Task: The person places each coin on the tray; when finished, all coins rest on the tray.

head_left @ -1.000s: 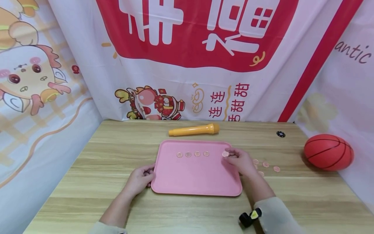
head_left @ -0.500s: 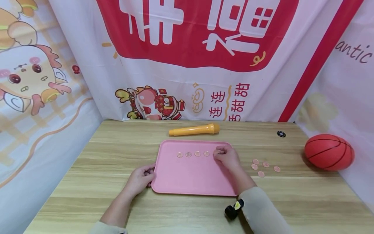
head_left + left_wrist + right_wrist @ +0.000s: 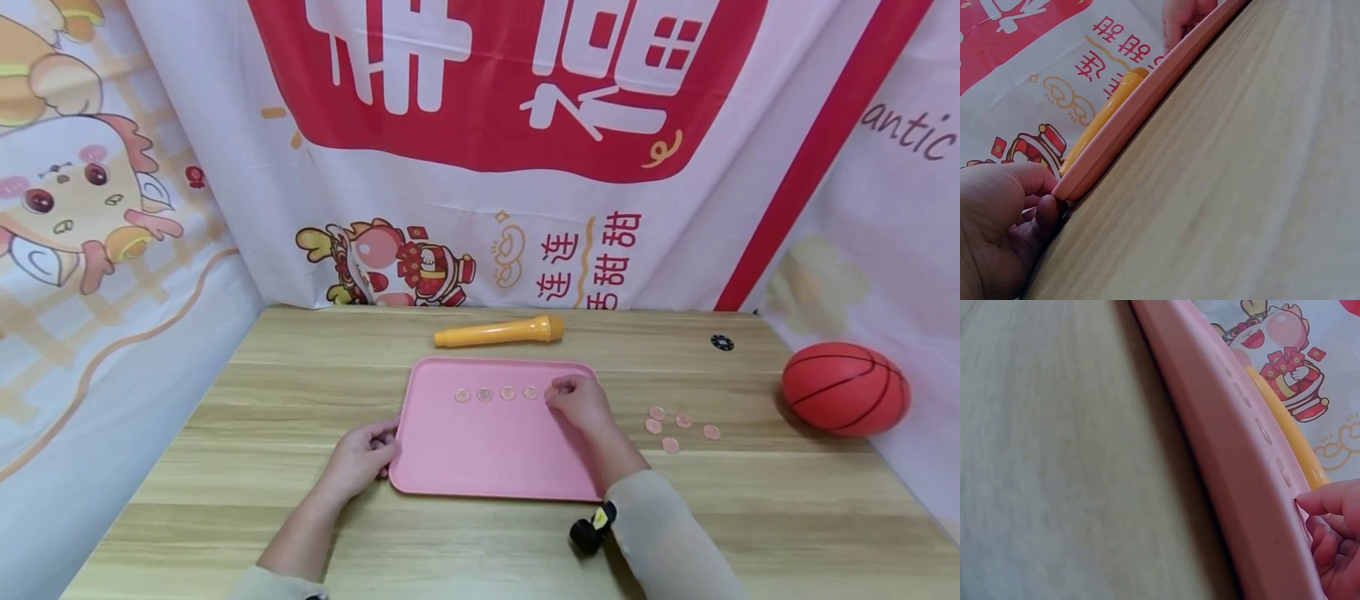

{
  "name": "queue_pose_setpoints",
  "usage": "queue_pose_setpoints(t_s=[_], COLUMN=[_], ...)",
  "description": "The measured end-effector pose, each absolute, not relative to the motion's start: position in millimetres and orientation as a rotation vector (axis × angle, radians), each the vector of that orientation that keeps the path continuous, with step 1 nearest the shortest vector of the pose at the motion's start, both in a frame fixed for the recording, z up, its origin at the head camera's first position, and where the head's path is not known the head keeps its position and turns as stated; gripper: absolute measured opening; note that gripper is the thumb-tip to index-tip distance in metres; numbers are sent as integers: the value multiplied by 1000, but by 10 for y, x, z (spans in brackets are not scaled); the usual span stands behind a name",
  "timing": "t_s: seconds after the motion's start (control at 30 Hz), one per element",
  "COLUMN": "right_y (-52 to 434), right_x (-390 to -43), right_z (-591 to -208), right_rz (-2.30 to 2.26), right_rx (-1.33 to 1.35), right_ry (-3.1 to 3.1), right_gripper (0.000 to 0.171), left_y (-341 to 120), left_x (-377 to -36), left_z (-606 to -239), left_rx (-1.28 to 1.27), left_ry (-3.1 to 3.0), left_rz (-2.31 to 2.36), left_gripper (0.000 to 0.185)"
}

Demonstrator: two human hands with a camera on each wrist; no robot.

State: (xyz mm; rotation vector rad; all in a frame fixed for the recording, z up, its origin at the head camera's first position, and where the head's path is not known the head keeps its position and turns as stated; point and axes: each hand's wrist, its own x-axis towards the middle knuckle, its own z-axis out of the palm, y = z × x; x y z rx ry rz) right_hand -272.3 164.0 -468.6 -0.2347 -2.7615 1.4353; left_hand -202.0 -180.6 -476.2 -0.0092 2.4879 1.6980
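A pink tray [image 3: 480,450] lies on the wooden table, with a row of several copper-coloured coins [image 3: 507,393] across its upper part. My left hand [image 3: 362,457] grips the tray's left edge between thumb and fingers; the left wrist view shows the thumb and forefinger [image 3: 1038,178] at the tray's rim. At the right end of the row, my right hand [image 3: 585,404] holds another coin [image 3: 552,392] by its fingertips, close over the tray's surface. That coin is mostly covered by the fingers, and only a thin edge of it shows in the right wrist view.
Several loose coins [image 3: 671,445] lie on the table right of the tray. Behind the tray is a yellow toy microphone [image 3: 498,333]. A red toy basketball [image 3: 845,389] sits at the far right, near a black-and-white round chip [image 3: 722,342]. Printed cloth [image 3: 225,208] hangs around the table.
My right hand has moved left over the tray with the coin, to the row's right end, and lowered there. The left hand keeps its grip on the tray's edge.
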Motion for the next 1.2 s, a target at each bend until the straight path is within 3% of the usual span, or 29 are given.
queue_pose_setpoints(t_s=[0.7, 1.2], right_y=[1660, 2123], right_x=[-2640, -2387], right_z=[-4638, -4471], right_rz=[1436, 1574], right_rx=[-191, -216], right_ry=[-2758, -2658], right_gripper=[33, 39], left_y=[-1792, -1790], left_x=[-2019, -2012], left_z=[-4767, -4769], left_rx=[-20, -25], left_ry=[2485, 2508], left_rz=[1708, 1686], left_gripper=[46, 46])
